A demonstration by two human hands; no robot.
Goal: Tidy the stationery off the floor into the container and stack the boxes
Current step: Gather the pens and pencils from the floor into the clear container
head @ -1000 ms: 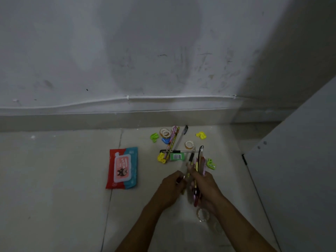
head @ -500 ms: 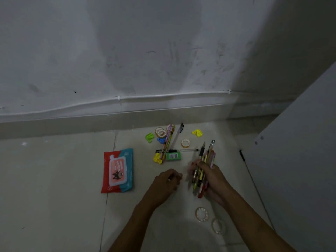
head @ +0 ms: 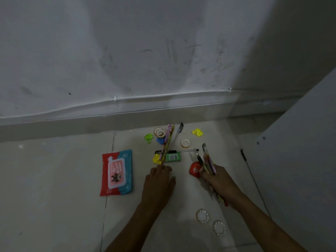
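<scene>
— On the floor [head: 54, 206], by the wall: what is listed?

— Item one, right hand [head: 221, 182]: grip closed round a bundle of pens [head: 209, 163], tips pointing away towards the wall. Item two, red object [head: 195, 169], touching that hand's fingertips; what it is cannot be told.

— And the left hand [head: 160, 182]?

— Palm down, fingers loosely extended, holding nothing, just short of the yellow clip [head: 156, 158] and green eraser [head: 173, 157].

— Loose stock?

— Patterned pencils [head: 168, 140] crossing a clear pen [head: 183, 151]; a second pen [head: 177, 134] beside them; tape rolls [head: 159, 132], one more [head: 185, 143] apart; green clip [head: 149, 138], blue clip [head: 160, 140], yellow clip by the wall [head: 197, 132]. Two clear rings [head: 202, 216] near the right forearm. Wet-wipe packet [head: 116, 172] lying flat, left of everything.
</scene>
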